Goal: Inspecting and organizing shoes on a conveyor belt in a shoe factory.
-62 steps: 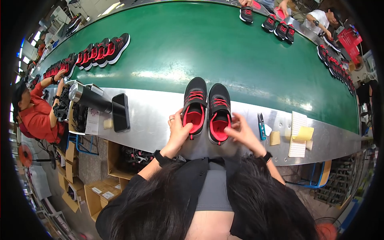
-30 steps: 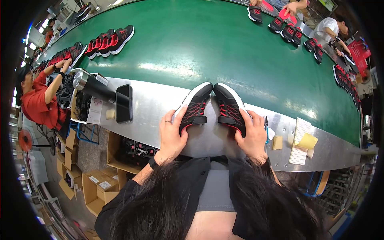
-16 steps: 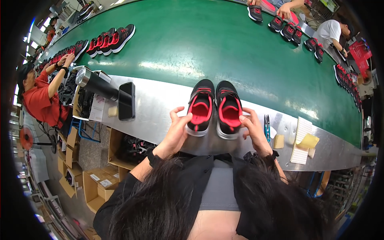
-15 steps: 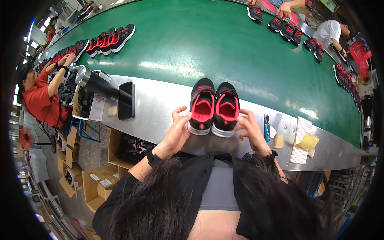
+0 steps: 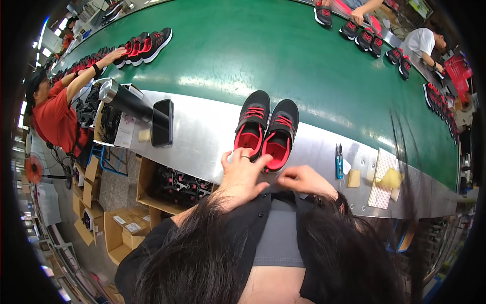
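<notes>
1 bottle point(image 5: 132, 102) is beside 1 phone point(image 5: 162, 123) on the desk point(image 5: 200, 124). The left hand point(image 5: 241, 175) is wide, fingers spread at the heel of the left shoe point(image 5: 253, 120); whether they touch it I cannot tell. It and the right shoe point(image 5: 281, 124), both black and red, stand side by side on the desk, toes over the green belt point(image 5: 314, 76). The right hand point(image 5: 307, 180) is half curled near the right heel; I cannot tell whether it holds anything. Farther right lie snips point(image 5: 339, 163).
</notes>
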`<state>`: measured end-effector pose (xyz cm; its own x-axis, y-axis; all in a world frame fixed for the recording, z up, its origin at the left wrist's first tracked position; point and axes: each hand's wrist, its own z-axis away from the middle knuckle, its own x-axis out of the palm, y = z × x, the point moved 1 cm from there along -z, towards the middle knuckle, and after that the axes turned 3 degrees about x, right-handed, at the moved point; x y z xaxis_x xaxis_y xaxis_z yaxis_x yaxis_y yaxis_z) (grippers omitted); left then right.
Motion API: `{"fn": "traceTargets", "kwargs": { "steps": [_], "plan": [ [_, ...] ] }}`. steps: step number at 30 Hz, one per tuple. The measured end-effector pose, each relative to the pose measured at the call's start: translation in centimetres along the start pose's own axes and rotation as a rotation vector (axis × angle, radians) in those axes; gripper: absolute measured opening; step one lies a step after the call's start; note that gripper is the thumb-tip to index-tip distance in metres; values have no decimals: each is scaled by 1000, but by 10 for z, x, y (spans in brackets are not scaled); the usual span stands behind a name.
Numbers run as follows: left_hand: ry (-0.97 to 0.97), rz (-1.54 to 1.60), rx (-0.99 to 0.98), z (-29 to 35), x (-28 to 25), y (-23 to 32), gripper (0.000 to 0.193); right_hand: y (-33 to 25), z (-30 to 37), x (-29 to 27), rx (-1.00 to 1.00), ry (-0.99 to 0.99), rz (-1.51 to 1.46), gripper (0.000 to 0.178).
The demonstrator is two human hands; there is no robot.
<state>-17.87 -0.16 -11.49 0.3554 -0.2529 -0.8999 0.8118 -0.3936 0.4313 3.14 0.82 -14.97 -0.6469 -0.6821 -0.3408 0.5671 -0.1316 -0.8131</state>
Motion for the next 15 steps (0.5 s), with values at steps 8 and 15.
{"fn": "traceTargets", "kwargs": {
  "steps": [8, 15],
  "plan": [
    [200, -196, 127, -19, 20, -10, 39, -16, 1, 6, -149, -211, -18, 42],
    [135, -118, 140, -49, -53, -53, 44, -24, -9, 31, -347, -261, -17, 31]
  ]
}}
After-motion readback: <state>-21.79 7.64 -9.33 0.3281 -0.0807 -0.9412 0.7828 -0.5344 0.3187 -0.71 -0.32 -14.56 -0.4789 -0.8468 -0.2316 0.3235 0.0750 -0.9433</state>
